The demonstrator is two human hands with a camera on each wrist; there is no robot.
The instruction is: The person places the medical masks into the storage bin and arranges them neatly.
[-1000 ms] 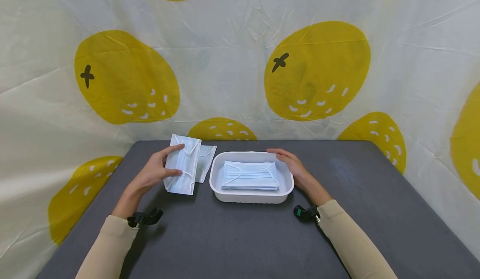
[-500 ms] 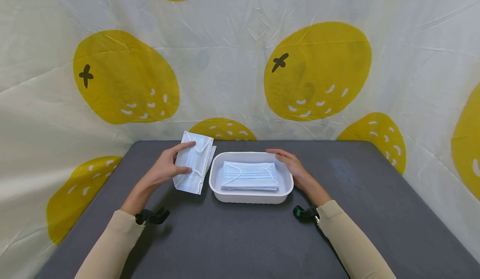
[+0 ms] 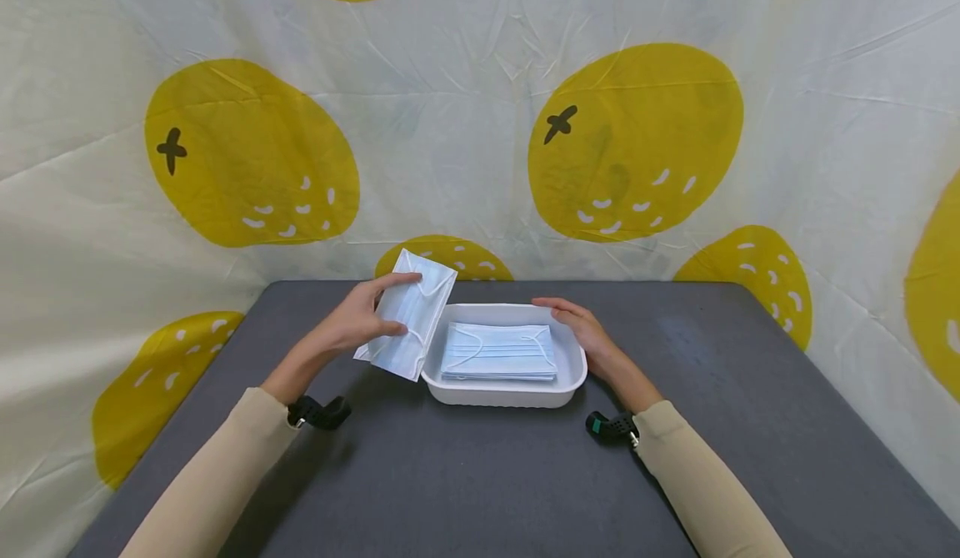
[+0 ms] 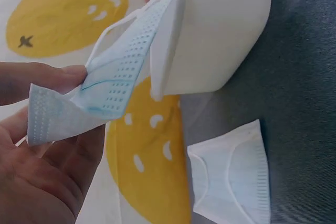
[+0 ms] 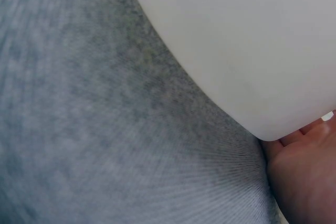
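My left hand [image 3: 360,318] pinches a pale blue face mask [image 3: 420,308] with white ear loops, thumb in front and fingers behind. The mask hangs tilted above the table, its edge overlapping the left end of a white plastic tub [image 3: 501,393]. Inside the tub lies a neat stack of face masks [image 3: 498,351]. My right hand [image 3: 588,334] holds the tub's far right end, fingers around the corner at the rim; the right wrist view shows it against the outer wall [image 5: 252,51]. Another mask [image 4: 228,174] lies on the table, mostly hidden behind the held one in the head view.
The dark grey table [image 3: 480,475] carries the tub near its far edge. Behind it hangs a white cloth [image 3: 450,149] with large yellow fruit prints. A black wrist strap [image 3: 318,413] sits on the left wrist and another [image 3: 611,426] on the right.
My left hand has moved to the right with the mask, up to the tub's left end, and the mask has tilted. The right hand and the tub stay in place.
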